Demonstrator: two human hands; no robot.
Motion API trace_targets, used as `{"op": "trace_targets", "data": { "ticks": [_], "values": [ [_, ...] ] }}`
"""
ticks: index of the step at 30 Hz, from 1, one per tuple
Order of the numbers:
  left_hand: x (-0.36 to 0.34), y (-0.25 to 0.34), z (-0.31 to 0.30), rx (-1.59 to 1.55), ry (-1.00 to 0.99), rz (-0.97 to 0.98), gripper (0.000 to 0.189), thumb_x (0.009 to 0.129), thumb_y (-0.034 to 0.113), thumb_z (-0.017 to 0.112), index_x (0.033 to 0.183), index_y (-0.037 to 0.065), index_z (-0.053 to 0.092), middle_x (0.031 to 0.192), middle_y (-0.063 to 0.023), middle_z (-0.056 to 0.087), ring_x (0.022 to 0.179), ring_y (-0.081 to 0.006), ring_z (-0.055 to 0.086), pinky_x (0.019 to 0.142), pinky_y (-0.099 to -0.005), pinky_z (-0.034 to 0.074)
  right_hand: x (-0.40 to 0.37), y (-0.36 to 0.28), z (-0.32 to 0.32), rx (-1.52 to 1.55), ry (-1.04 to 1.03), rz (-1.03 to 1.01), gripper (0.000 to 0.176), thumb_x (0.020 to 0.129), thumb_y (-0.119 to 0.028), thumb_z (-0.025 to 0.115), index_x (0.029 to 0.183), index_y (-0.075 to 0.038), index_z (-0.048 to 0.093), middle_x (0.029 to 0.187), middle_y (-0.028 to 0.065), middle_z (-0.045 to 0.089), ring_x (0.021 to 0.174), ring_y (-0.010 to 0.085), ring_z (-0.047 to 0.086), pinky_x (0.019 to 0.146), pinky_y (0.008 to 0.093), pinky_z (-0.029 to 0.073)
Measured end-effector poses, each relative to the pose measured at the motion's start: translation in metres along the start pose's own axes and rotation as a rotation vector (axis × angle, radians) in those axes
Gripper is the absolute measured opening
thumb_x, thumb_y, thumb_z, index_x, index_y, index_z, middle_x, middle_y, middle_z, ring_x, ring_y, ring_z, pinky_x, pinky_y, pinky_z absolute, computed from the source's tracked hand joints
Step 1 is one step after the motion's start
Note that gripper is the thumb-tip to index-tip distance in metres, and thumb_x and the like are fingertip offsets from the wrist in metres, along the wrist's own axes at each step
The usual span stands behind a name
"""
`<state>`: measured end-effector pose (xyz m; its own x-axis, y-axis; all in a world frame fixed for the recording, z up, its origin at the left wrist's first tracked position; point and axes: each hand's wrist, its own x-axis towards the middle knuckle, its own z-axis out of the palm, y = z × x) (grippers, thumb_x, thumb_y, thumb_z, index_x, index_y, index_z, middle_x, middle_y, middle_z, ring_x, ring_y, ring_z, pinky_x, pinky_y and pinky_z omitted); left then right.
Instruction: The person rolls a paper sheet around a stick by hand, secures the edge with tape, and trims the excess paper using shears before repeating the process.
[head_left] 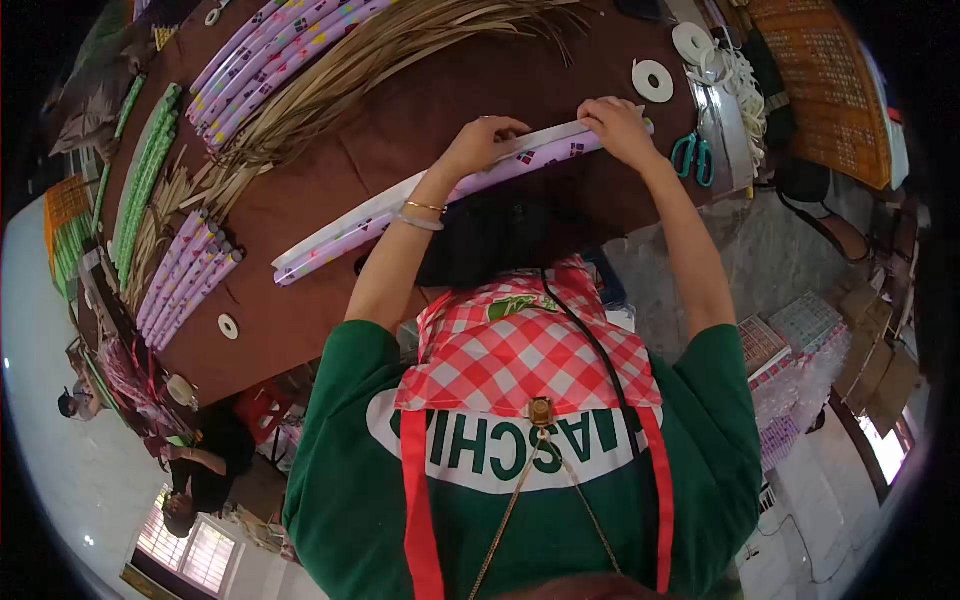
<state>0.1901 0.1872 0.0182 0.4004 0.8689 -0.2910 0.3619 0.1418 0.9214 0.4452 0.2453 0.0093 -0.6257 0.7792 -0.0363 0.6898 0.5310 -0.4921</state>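
A long lilac printed paper roll [375, 222] lies slantwise across the near side of the brown table, with a white paper edge along its far side. My left hand [485, 145], with two bracelets at the wrist, has its curled fingers on the roll's white edge near the middle. Over the roll's right end, my right hand [620, 130] pinches the edge between thumb and fingers. The palm side of both hands is hidden.
Lilac rolls [270, 60] lie beside long brown strips [350, 70] on the table [330, 340]. More lilac rolls [188, 275] and green rolls [147, 185] are at left. White tape [653, 81] and teal-handled scissors [693, 160] sit at right. Another person [205, 460] is at lower left.
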Motion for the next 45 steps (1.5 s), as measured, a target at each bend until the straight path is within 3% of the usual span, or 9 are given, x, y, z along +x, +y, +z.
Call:
{"op": "trace_targets", "data": {
  "ticks": [5,9,16,19,22,24,31,34,45],
  "values": [
    [0.006,-0.004,0.012,0.133,0.066,-0.076,0.023,0.077,0.014,0.063,0.098,0.004,0.063,0.086,-0.0093,0.062,0.076,-0.0152,0.056,0.07,-0.0282,0.046,-0.004,-0.008,-0.004,0.008,-0.047,0.061,0.01,0.087,-0.019,0.048,0.087,-0.013,0.055,0.083,0.0026,0.058,0.093,0.0229,0.051,0.087,0.0392,0.032],
    [0.006,-0.008,0.016,0.112,0.122,-0.014,0.02,0.072,0.014,0.064,0.09,0.006,0.066,0.085,-0.012,0.062,0.078,-0.0245,0.058,0.073,-0.0327,0.046,-0.003,-0.011,-0.006,0.014,0.017,0.058,0.01,0.084,-0.02,0.05,0.086,-0.012,0.056,0.084,0.004,0.058,0.09,0.0246,0.052,0.08,0.0396,0.036],
    [0.007,-0.009,0.016,0.119,0.118,0.012,0.017,0.072,0.013,0.063,0.087,0.005,0.064,0.086,-0.0118,0.062,0.077,-0.0251,0.058,0.073,-0.0327,0.046,-0.002,-0.007,0.003,0.005,0.069,0.019,0.012,0.081,-0.022,0.053,0.086,-0.011,0.057,0.084,0.0074,0.058,0.087,0.0273,0.054,0.073,0.0398,0.04],
    [0.003,-0.003,0.012,0.175,0.107,0.058,0.017,0.077,0.014,0.064,0.089,0.003,0.062,0.081,-0.0085,0.061,0.075,-0.0165,0.056,0.07,-0.0292,0.045,-0.002,-0.009,0.001,-0.029,0.031,0.094,0.012,0.081,-0.022,0.053,0.086,-0.011,0.056,0.083,0.0075,0.058,0.087,0.0272,0.054,0.072,0.0396,0.04],
    [-0.006,-0.001,0.006,-0.003,0.052,-0.142,0.016,0.078,0.015,0.064,0.088,0.004,0.061,0.074,-0.0049,0.058,0.068,-0.0132,0.052,0.064,-0.0274,0.043,-0.001,-0.009,0.001,-0.026,0.048,0.069,0.011,0.081,-0.021,0.053,0.085,-0.011,0.057,0.082,0.008,0.058,0.087,0.0274,0.054,0.072,0.0398,0.041],
    [-0.006,-0.012,0.006,-0.004,0.066,0.024,0.017,0.079,0.017,0.064,0.089,0.004,0.061,0.07,-0.0023,0.056,0.066,-0.0104,0.049,0.061,-0.0264,0.042,0.0,-0.009,0.002,-0.016,0.04,0.074,0.011,0.081,-0.021,0.053,0.085,-0.011,0.057,0.082,0.0081,0.058,0.087,0.0276,0.054,0.071,0.0398,0.041],
    [-0.015,-0.02,0.001,0.013,0.084,-0.018,0.018,0.078,0.016,0.065,0.088,0.002,0.061,0.074,-0.0029,0.058,0.067,-0.0096,0.049,0.061,-0.0251,0.042,0.001,-0.004,0.005,-0.001,0.044,0.085,0.01,0.081,-0.02,0.053,0.084,-0.01,0.056,0.081,0.0071,0.059,0.087,0.0272,0.054,0.07,0.0396,0.042],
    [-0.024,-0.023,-0.007,0.005,0.063,-0.08,0.02,0.074,0.017,0.066,0.088,0.003,0.064,0.082,-0.0117,0.063,0.079,-0.0221,0.059,0.073,-0.0313,0.045,0.001,-0.004,0.006,-0.02,0.03,0.084,0.01,0.081,-0.02,0.053,0.083,-0.01,0.056,0.08,0.0068,0.059,0.088,0.0268,0.054,0.07,0.0398,0.042],
    [-0.058,-0.038,-0.033,0.007,0.009,-0.138,0.021,0.079,0.014,0.064,0.093,-0.001,0.062,0.083,-0.0042,0.06,0.075,-0.0098,0.053,0.067,-0.0258,0.046,0.003,-0.006,0.005,-0.009,0.021,0.098,0.009,0.081,-0.019,0.054,0.085,-0.01,0.055,0.08,0.0077,0.059,0.088,0.0271,0.054,0.07,0.0401,0.043]
  ]
}}
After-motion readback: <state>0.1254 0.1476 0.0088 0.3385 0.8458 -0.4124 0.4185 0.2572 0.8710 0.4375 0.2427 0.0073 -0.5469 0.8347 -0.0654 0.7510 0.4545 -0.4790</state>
